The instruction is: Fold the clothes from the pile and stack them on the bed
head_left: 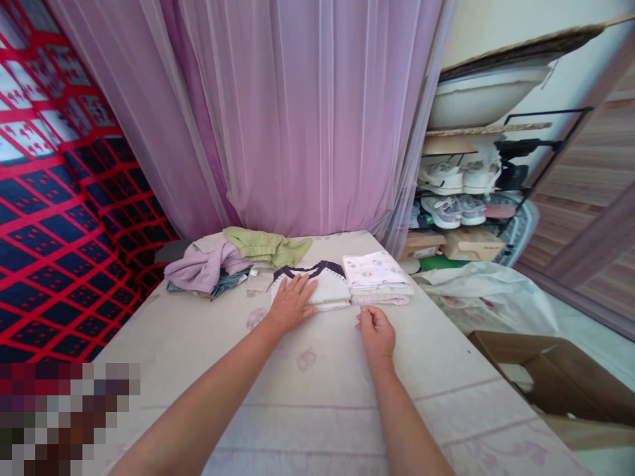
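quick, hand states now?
Left hand: open, fingers spread flat on the folded white shirt.
Right hand: curled closed just in front of the folded stack, nothing visibly held.

Folded white shirt [333,288], dark at collar and shoulders, flat beside folded pale clothes [377,271].

A purple curtain [307,119] hangs beyond the far edge of the table [317,396], with a red-and-dark checked cloth [59,198] draped past its left edge. Outside the far right corner, a rack [548,113] carries a white basin [486,102], white shoes [441,178] and grey shoes [444,211]. Clear plastic sheeting [496,291] and an open brown carton [560,370] sit beside the right edge.
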`<state>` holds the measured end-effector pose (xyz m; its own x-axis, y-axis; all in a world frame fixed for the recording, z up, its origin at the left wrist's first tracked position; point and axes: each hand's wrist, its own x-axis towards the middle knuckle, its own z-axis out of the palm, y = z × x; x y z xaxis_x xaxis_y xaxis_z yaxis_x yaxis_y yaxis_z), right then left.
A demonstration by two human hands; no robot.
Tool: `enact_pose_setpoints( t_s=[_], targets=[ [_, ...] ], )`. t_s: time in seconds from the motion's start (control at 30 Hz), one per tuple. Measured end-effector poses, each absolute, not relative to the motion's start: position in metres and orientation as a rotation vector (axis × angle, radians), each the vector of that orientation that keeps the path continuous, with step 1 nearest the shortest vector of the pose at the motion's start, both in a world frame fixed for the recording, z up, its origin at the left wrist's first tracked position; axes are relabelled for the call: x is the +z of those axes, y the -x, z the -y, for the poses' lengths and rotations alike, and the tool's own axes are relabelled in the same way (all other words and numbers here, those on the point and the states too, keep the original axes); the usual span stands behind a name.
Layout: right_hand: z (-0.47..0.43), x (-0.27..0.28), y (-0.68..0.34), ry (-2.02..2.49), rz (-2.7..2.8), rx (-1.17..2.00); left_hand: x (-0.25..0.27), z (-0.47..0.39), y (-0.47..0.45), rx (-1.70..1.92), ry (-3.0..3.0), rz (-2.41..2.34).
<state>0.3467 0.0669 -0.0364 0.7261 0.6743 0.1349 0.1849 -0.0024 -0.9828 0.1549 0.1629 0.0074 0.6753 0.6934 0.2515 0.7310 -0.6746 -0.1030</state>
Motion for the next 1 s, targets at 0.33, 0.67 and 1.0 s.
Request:
enact_pose_setpoints(
  t_s=[0.33, 0.67, 1.0],
  targets=[
    [-0.065, -0.034, -0.346, 1.559, 0.735, 0.461, -0.017, -0.152, -0.085, -0.517, 2.665, 1.525],
    [-0.068, -0.043, -0.348, 1.59, 0.798, 0.458, -0.022, -0.144, -0.081, -0.77, 2.644, 1.776],
    [-0.068, -0.046, -0.347, 1.626, 0.944, 0.47, -0.023, -0.148, -0.079, -0.889, 2.69, 1.841]
  ],
)
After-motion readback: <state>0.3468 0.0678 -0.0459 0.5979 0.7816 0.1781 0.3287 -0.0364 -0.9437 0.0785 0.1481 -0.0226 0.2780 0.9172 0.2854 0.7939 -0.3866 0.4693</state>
